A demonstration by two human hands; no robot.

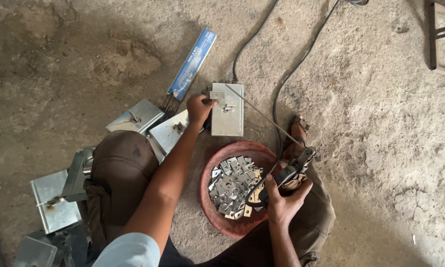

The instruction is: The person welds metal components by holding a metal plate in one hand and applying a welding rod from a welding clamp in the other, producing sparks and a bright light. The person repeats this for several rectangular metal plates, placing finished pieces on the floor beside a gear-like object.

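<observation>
My left hand (199, 106) reaches forward to the grey metal box (228, 110) lying flat on the dirt floor (370, 99); its fingers are closed on a small square metal plate (216, 95) at the box's upper left corner, pressing it against the box. My right hand (283, 197) is wrapped tight around the black electrode holder (287, 174); a thin welding rod (262, 114) runs from the holder's clamp up and left, its tip at the top of the box, just beside the plate.

Between my knees sits a red basin (222, 225) heaped with small metal brackets (232, 185); it lies just below the box, near but apart. Further grey boxes (133, 116) lie to the left, overlapping one another; a blue electrode packet (192, 64) rests tilted above them, rod ends showing at its lower mouth. Two dark cables (291, 69) trail off toward the top edge; my sandalled foot (297, 129) rests to the right of the basin.
</observation>
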